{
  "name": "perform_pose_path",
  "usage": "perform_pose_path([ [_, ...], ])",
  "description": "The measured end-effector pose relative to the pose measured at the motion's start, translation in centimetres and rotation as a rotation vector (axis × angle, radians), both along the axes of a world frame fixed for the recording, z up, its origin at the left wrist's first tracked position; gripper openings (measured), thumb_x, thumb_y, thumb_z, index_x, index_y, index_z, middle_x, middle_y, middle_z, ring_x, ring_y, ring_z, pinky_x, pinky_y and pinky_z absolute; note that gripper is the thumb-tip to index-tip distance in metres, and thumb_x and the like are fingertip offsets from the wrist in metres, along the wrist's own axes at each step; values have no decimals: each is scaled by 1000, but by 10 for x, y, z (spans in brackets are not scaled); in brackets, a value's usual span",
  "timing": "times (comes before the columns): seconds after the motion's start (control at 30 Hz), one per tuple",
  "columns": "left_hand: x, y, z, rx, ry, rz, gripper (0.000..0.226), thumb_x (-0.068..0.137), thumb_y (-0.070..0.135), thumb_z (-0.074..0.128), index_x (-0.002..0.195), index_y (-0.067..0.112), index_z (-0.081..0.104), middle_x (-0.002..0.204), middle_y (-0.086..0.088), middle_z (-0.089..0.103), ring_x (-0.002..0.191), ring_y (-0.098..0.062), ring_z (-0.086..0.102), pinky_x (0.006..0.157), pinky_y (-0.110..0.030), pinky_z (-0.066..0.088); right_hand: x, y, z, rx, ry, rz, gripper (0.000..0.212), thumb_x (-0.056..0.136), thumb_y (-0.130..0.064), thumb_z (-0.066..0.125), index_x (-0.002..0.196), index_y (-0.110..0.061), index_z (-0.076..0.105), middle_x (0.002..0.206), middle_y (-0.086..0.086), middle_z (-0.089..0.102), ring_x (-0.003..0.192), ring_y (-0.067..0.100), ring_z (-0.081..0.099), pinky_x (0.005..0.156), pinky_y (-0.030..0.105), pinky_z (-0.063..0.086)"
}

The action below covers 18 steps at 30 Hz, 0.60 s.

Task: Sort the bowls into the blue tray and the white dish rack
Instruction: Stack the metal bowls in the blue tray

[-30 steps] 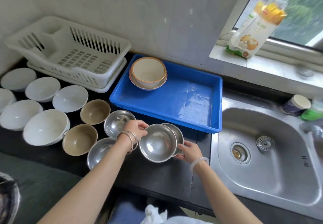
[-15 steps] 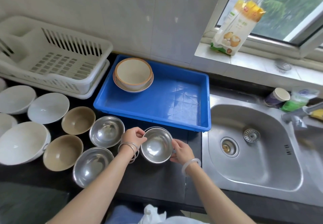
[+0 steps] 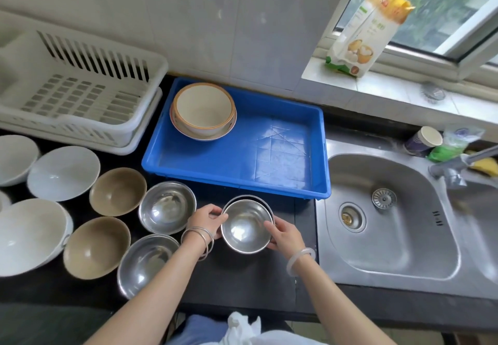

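Two nested steel bowls (image 3: 245, 226) sit on the black counter just in front of the blue tray (image 3: 283, 156). My left hand (image 3: 207, 219) pinches their left rim and my right hand (image 3: 285, 233) grips the right side. The tray holds a stack of cream bowls with orange rims (image 3: 203, 110) in its back left corner. The white dish rack (image 3: 75, 88) stands to the tray's left with no bowls visible in it. Two more steel bowls (image 3: 166, 206) (image 3: 147, 264), two brown bowls (image 3: 117, 190) (image 3: 96, 246) and several white bowls (image 3: 63, 172) lie on the counter at the left.
A steel sink (image 3: 388, 215) lies to the right, with a tap (image 3: 455, 164) and a paper cup (image 3: 425, 140) behind it. A food bag (image 3: 366, 35) leans on the window sill. The tiled wall rises behind the tray and rack.
The two steel bowls, side by side a second ago, have been brought together and now sit nested, held between both hands. The view has shifted right.
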<state>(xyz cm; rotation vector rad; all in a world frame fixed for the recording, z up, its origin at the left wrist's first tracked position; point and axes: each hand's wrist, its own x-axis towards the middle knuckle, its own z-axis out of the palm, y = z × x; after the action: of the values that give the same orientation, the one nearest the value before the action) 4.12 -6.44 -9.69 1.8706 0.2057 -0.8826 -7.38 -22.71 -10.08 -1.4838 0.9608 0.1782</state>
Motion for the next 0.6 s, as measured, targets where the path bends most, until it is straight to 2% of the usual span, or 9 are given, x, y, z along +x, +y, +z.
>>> perform_pose_path([
  [0.07,2,0,0,-5,7,-6,7,83,14,65,84,16,59,81,-4,61,82,-22,60,57,-29,56,1,3,3,-40,-6,12,15,91,-23,57,97,-30,69,96,-1,71,91,15,67,66,22,57],
  [0.17,7,1,5,-33,0,-27,6,84,16,65,84,16,58,81,-5,61,81,-23,61,62,-33,58,4,7,9,-175,-33,13,22,92,-25,55,77,-35,69,78,-5,67,70,4,64,55,14,52],
  [0.27,16,0,17,-79,-64,-20,7,84,18,65,88,14,60,78,-4,63,75,-21,62,69,-36,59,8,5,16,-295,-78,-4,23,91,-29,54,74,-28,70,63,-6,60,58,2,54,52,17,52],
  [0.37,28,-8,38,-169,-77,13,5,84,17,65,86,16,61,79,1,64,76,-17,64,64,-26,57,20,-4,28,-373,-140,-47,28,91,-30,54,66,-26,67,51,-12,53,50,-2,47,48,13,48],
  [0.43,35,-16,51,-253,-49,17,10,83,14,66,92,15,61,83,4,64,77,-10,63,61,-17,56,34,-17,35,-456,-140,-60,38,90,-31,53,53,-22,55,43,-12,43,44,1,42,43,9,42],
  [0.5,43,-25,60,-283,-61,-24,29,80,10,68,108,13,59,91,4,63,85,-10,62,72,-20,57,48,-32,41,-488,-148,-86,43,91,-30,53,50,-17,46,41,-10,36,39,2,43,42,10,42],
  [0.57,52,-36,67,-211,-141,-124,44,77,9,71,119,13,57,102,4,60,98,-10,57,91,-27,50,64,-47,46,-455,-158,-106,39,91,-31,53,57,-12,58,46,-12,40,39,0,52,47,17,52],
  [0.6,58,-43,68,-201,-162,-138,48,76,8,72,122,12,56,106,4,59,101,-9,54,94,-29,47,72,-55,49,-449,-159,-104,36,90,-33,53,63,-12,64,50,-8,47,41,-1,56,49,19,55],
])
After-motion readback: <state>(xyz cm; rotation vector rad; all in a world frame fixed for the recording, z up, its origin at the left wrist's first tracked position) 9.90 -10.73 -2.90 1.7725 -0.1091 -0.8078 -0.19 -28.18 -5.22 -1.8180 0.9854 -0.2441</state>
